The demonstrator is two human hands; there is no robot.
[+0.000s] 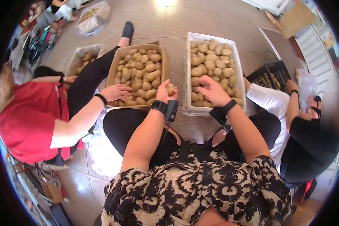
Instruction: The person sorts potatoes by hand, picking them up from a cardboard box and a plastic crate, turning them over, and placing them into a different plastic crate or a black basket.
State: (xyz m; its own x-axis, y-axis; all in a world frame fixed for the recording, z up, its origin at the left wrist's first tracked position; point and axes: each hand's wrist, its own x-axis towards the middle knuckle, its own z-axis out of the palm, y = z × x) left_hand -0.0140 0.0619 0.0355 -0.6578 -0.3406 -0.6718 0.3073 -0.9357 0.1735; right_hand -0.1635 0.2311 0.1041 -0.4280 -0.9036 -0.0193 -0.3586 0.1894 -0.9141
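Note:
My left hand [166, 92] is closed around a potato [170, 89] beside the right edge of a cardboard box [165, 62] filled with potatoes. Over the lower left part of a white crate [240, 75], also full of potatoes, is my right hand [213, 91]. Its thumb and fingers are apart, and nothing shows between them. Both wrists wear black straps with devices. The box and the crate stand side by side on the floor, a narrow gap between them.
A co-worker in red [30, 116] reaches a hand [117, 92] over the cardboard box's lower left. At right, a person in black [309, 143] sits near a black crate [269, 73]. Bagged potatoes [92, 19] stand at the upper left, and another container [77, 60] stands behind the co-worker's leg.

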